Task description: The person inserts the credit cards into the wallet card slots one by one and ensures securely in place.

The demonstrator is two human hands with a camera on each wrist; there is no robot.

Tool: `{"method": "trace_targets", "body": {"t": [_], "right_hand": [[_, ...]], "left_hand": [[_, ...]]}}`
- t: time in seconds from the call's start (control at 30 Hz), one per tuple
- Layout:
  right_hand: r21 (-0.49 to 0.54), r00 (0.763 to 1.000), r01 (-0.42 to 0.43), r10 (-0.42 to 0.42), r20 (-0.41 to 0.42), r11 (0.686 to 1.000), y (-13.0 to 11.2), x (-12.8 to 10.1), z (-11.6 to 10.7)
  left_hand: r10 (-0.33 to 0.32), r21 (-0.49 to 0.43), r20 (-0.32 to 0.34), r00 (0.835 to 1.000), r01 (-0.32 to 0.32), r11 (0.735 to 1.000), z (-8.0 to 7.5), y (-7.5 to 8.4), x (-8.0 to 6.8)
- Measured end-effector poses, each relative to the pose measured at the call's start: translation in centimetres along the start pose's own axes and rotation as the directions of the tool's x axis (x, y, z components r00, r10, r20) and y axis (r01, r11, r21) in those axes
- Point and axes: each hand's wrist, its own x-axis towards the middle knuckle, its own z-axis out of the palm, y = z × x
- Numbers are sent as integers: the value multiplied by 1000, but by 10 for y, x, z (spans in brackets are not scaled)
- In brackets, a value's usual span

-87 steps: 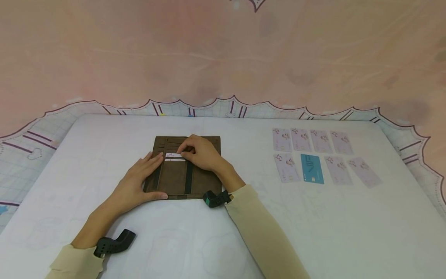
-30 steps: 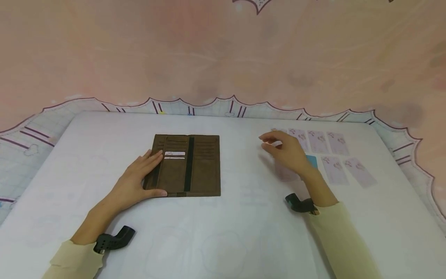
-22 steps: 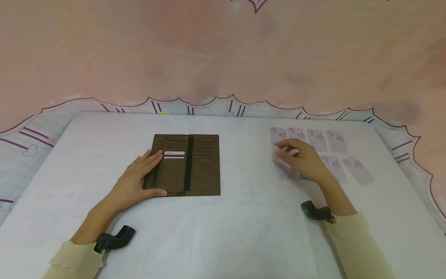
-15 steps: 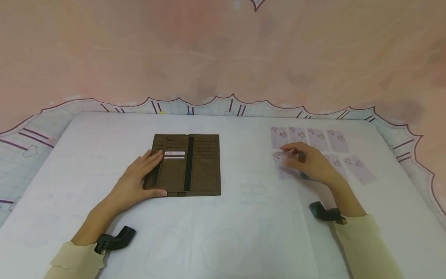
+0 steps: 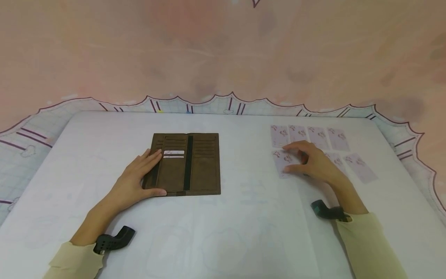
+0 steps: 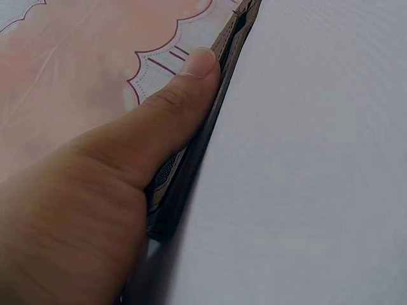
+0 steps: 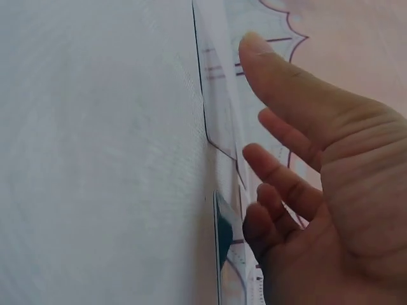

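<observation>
While the left hand (image 5: 134, 182) lies flat on the open brown wallet (image 5: 195, 162), the right hand (image 5: 313, 162), fingers loosely spread, touches a lilac card (image 5: 283, 162). Picking is under way. Next it likely needs a pinch at the card's edge.

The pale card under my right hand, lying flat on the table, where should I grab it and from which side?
The pale card lies flat with nothing to grasp from above. Probably lift its free left long edge with the right hand thumb, coming from the wallet side; the other cards crowd its right.
</observation>
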Motion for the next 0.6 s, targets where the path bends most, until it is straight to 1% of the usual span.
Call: {"method": "trace_targets", "body": {"t": [0.1, 0.4, 0.6], "right_hand": [[-10, 1000, -1, 2, 16, 1000, 2, 1, -1], [-68, 993, -56, 62, 100, 996, 4, -2, -2], [-87, 990, -71, 81, 117, 994, 0, -2, -3]], "left_hand": [[10, -5, -4, 1000, -10, 1000, 0, 0, 0], [15, 6, -11, 1000, -15, 1000, 1, -1, 1], [21, 7, -12, 1000, -21, 1000, -1, 1, 1]]}}
